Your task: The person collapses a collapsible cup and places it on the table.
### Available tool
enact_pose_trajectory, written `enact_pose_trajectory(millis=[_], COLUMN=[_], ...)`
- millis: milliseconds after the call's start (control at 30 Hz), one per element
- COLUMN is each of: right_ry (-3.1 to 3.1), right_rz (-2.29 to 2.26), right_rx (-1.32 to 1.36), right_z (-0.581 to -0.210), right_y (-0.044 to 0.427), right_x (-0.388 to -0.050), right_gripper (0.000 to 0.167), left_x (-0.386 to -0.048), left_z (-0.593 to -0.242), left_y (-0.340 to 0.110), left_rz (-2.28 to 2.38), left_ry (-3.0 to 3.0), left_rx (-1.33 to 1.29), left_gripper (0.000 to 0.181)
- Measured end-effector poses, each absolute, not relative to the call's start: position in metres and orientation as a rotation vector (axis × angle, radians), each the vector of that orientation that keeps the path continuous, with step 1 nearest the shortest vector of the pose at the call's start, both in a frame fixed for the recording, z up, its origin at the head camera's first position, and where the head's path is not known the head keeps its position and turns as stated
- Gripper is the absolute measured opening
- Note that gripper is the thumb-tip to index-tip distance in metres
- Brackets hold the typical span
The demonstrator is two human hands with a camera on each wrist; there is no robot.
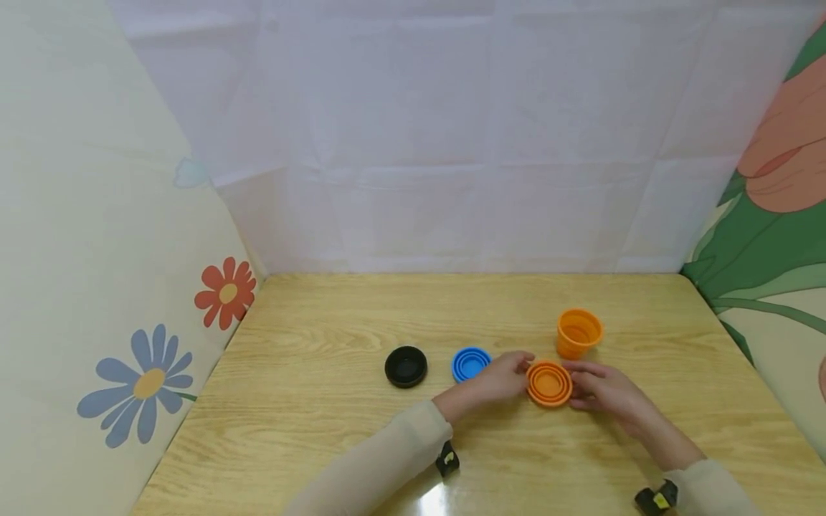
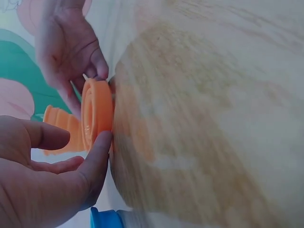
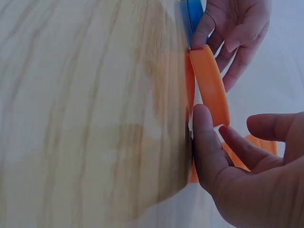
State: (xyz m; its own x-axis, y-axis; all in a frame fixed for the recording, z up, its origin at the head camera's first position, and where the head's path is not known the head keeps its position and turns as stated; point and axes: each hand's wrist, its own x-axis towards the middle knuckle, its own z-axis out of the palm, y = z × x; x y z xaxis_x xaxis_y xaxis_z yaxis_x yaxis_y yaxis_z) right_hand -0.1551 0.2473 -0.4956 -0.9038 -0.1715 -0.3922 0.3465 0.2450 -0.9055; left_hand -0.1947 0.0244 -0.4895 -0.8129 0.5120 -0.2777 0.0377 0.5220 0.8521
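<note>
A collapsed orange silicone cup [image 1: 548,385] with concentric rings is between my two hands. My left hand [image 1: 506,376] touches its left edge with the fingertips, and my right hand [image 1: 606,393] is against the opposite edge. In the right wrist view the flat cup [image 3: 211,88] looks tilted, one side a little off the table; a finger of the right hand [image 3: 251,175] lies at its low rim. Neither thumb closes over the cup. Just behind it an expanded orange cup [image 1: 578,335] stands upright. A collapsed blue cup [image 1: 471,363] lies beside the left hand, partly covered by it.
Left of the blue cup lies a black round collapsed cup [image 1: 406,367] on the wooden table [image 1: 310,430]. A white cloth [image 1: 413,143] hangs behind the table's back edge. Flower-printed cloths flank both sides.
</note>
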Motion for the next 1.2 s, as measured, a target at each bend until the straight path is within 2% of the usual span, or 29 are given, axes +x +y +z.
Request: enact_pose_trajectory(millis=[233, 500, 800, 1000, 1200], right_ry=[2.100, 2.212, 2.619, 2.947, 3.141], right_rz=[-1.707, -1.678, -1.379, -1.268, -1.290], right_rx=[0.116, -0.053, -0.176, -0.297, -0.526], right_z=[-0.493, -0.485, -0.471, -0.471, -0.475], right_y=[0.262, 0.288, 0.307, 0.307, 0.301], right_x=[-0.154, -0.154, -0.154, -0.157, -0.164], right_gripper=[0.045, 0.046, 0.049, 0.038, 0.034], left_x=[-0.198, -0.206, -0.221, -0.229, -0.235], left_z=[-0.483, -0.479, -0.471, -0.467, -0.466], left_y=[0.022, 0.020, 0.024, 0.034, 0.043], left_rz=[1.501, 1.579, 1.548, 1.430, 1.317], left_ry=[2.022, 1.988, 2.087, 2.329, 2.447], left_rx=[0.234, 0.225, 0.396, 0.563, 0.789], left_gripper=[0.045, 0.046, 0.040, 0.037, 0.045])
